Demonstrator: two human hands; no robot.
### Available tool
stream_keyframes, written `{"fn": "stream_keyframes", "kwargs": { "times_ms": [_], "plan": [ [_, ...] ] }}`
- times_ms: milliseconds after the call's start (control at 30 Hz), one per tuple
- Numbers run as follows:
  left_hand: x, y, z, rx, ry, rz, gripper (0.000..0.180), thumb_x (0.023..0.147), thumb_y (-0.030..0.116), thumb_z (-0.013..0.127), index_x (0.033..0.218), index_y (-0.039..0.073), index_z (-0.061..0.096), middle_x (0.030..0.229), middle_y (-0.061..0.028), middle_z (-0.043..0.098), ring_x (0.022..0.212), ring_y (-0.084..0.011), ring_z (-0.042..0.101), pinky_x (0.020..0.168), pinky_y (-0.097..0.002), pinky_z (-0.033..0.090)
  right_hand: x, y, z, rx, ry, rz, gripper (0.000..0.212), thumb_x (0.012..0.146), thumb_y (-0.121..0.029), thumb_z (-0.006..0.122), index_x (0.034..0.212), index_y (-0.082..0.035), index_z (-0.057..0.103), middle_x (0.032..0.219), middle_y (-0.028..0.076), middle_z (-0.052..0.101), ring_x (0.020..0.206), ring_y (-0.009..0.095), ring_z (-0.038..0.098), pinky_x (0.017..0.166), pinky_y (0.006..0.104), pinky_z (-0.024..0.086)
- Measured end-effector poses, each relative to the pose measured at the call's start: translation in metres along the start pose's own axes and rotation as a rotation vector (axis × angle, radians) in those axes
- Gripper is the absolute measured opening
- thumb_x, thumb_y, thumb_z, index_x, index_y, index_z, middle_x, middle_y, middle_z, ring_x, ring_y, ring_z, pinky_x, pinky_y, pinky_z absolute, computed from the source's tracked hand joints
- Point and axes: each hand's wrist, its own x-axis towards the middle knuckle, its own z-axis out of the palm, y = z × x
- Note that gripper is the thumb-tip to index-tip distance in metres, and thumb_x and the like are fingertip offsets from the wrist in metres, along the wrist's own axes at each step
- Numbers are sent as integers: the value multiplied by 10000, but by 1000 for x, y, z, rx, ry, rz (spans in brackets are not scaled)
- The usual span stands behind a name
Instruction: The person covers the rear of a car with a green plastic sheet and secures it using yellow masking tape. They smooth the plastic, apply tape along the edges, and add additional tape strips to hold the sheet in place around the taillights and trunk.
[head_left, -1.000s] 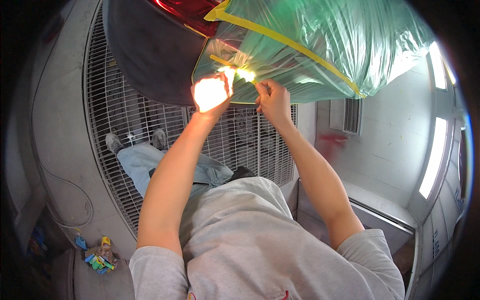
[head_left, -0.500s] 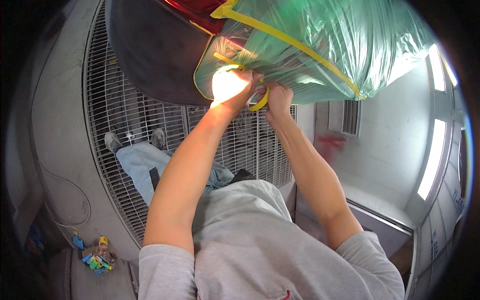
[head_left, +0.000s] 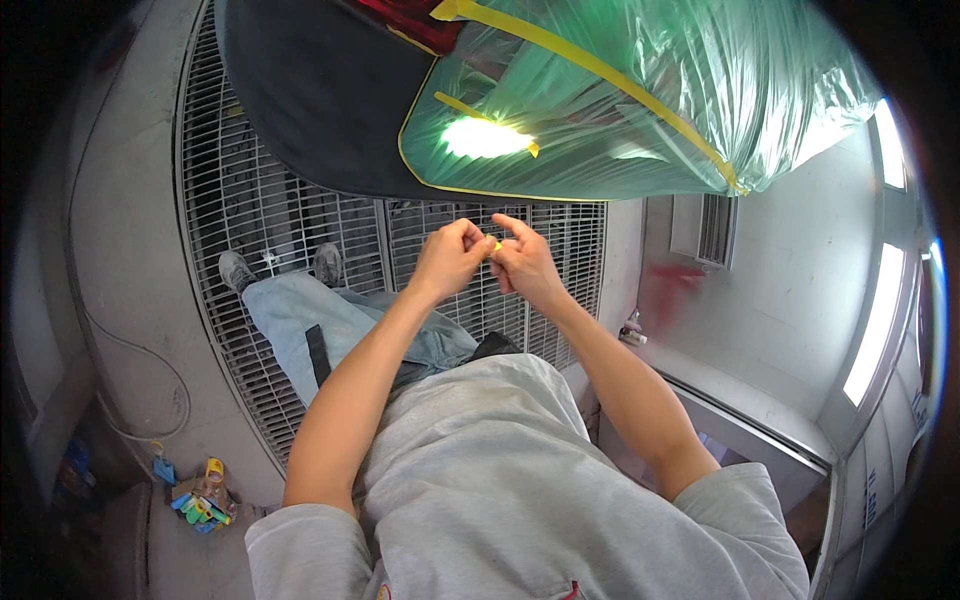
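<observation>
My left hand (head_left: 447, 262) is closed, its thumb and finger pinching a small piece of yellow masking tape (head_left: 495, 244). Against the same piece press the thumb and curled fingers of my right hand (head_left: 526, 266), with its index finger stretched out. Both hands meet in front of my body, below a vehicle's dark grey bumper (head_left: 310, 110) and apart from it. Green translucent masking film (head_left: 560, 100) covers the panel beside the bumper, edged with a yellow tape line (head_left: 620, 84). A short yellow strip (head_left: 458, 104) lies on the film beside a bright light spot.
Underfoot is a metal floor grating (head_left: 240, 200). A cable (head_left: 170, 370) loops along the floor at left, near a pile of small coloured items (head_left: 203, 505). A vent (head_left: 712, 228) and lit panels line the pale right wall.
Both hands have drawn back from the film toward my body. The yellow tape loop seen between them is out of sight; a small yellow piece shows at the fingertips.
</observation>
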Motion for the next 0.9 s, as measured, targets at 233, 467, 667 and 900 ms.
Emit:
{"fn": "stream_keyframes", "kwargs": {
  "times_ms": [233, 467, 667, 900],
  "plan": [
    [19, 7, -60, 245, 344, 186, 234, 973, 266, 680, 923, 38, 698, 778, -141, 717, 728, -346, 703, 634, -437, 508, 21, 2, -14, -513, -108, -440, 454, 1049, -238, 600, 1450, -45, 508, 698, 129, 691, 567, 276, 673, 550, 402, 521],
    [41, 22, -63, 270, 664, 464, 186, 910, 218, 787, 834, 71, 702, 739, -75, 701, 614, -256, 662, 551, -365, 487, 70, 8, -58, -659, 217, -251, 251, 1002, -309, 631, 1089, -88, 713, 755, 159, 716, 714, 363, 706, 666, 454, 529],
    [71, 33, -74, 581, 758, 629, 282, 806, 264, 888, 758, 44, 719, 679, -85, 706, 561, -245, 671, 517, -344, 493, 93, 8, -56, -546, 400, -260, 284, 963, -341, 675, 961, -67, 751, 770, 125, 740, 726, 346, 715, 668, 439, 529],
    [64, 28, -47, 570, 525, 434, 400, 827, 457, 834, 712, 100, 695, 651, -86, 688, 557, -283, 648, 525, -364, 496, 97, 2, -67, -634, 506, -233, 279, 957, -326, 697, 938, -55, 759, 777, 131, 744, 731, 355, 717, 672, 448, 530]
  ]
}}
